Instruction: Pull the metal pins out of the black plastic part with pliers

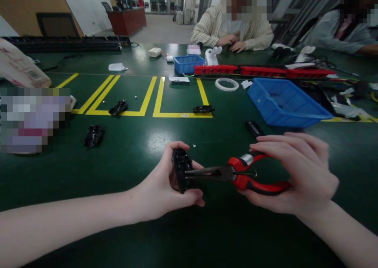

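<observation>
One head-worn view, facing forward and down over a green table [132, 161], left hand [167, 177] and right hand [304, 173] close in the lower half, desk [128, 21] distant at upper left

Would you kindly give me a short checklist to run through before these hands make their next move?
1. Black part held by the left hand: ok, thumb and fingers are around it.
2. Pliers held by the right hand: ok, at the red-and-black handles.
3. Plier tips at the part: ok, they overlap it in view.
4. Tips gripping something: cannot tell.
5. Left fingers safely away from the jaws: cannot tell; one fingertip shows close by.
</observation>
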Motion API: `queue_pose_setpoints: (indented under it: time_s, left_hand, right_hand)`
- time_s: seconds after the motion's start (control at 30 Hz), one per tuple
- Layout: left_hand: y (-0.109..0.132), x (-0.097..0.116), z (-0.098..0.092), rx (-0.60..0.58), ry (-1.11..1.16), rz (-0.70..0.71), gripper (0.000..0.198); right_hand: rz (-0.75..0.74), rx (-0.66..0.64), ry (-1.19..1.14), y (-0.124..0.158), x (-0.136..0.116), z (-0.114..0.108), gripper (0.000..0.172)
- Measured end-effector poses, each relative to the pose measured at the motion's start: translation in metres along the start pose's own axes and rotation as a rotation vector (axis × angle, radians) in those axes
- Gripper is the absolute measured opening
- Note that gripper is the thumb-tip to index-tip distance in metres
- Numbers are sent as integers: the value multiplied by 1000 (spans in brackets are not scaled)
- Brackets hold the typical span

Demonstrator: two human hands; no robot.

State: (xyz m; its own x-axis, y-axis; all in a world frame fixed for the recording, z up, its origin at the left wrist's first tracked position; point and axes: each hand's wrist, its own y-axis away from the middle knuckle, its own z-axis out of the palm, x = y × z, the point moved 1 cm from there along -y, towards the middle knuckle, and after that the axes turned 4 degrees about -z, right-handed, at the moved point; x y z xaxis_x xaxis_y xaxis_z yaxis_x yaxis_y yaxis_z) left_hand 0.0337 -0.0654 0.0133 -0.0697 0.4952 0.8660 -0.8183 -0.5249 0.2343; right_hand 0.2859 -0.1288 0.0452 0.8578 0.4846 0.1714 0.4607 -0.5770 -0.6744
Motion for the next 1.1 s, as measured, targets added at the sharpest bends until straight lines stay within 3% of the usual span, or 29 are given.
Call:
queue_pose_setpoints:
  time_s: [0.17, 0.6, 0.8, 0.97, 1.1]
  left_hand:
    - [4, -6, 4, 140, -187, 111, 67]
    - [4, -9, -2, 77, -422, 278, 66]
    - [6, -8, -3, 98, -399, 206, 70]
    - [4, -3, -3, 23, -362, 121, 71]
    - [2, -1, -5, 35, -340, 87, 74]
  right_hand:
    - [23, -24, 4, 1, -5, 5, 48]
    - [52, -102, -12, 4, -8, 15, 49]
    - [29, -113, -12, 7, -6, 17, 44]
    - [44, -137, -33, 7, -7, 19, 42]
    - [39, -183, -75, 5, -8, 22, 40]
